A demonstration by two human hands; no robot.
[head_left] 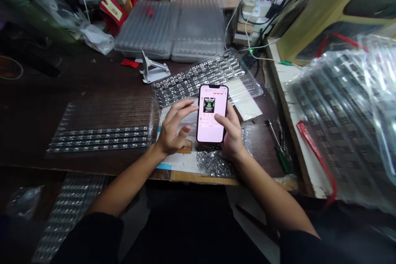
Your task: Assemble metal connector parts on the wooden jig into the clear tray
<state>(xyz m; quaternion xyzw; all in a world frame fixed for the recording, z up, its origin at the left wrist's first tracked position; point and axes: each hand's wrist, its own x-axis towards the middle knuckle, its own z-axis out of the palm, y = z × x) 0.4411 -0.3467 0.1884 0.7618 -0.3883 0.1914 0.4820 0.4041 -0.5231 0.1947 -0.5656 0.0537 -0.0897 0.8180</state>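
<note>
A smartphone (210, 130) with a lit, pinkish screen is held upright above the work surface. My right hand (232, 134) grips it from the right side, its thumb lying over the screen. Just left of the phone is my left hand (176, 128), fingers apart and holding nothing; its fingertips come close to the phone's left edge, and I cannot tell whether they touch. Below the phone lies a heap of small shiny metal parts (213, 164). Behind it, a clear plastic tray (255, 86) holds rows of metal parts.
Another clear tray (93, 111) with several filled rows lies at left. A white phone stand (154, 72) stands behind. Closed plastic cases (198, 29) sit at the back. A green-handled screwdriver (283, 161) lies at right, beside stacked plastic trays (340, 119) and a red strap (318, 152).
</note>
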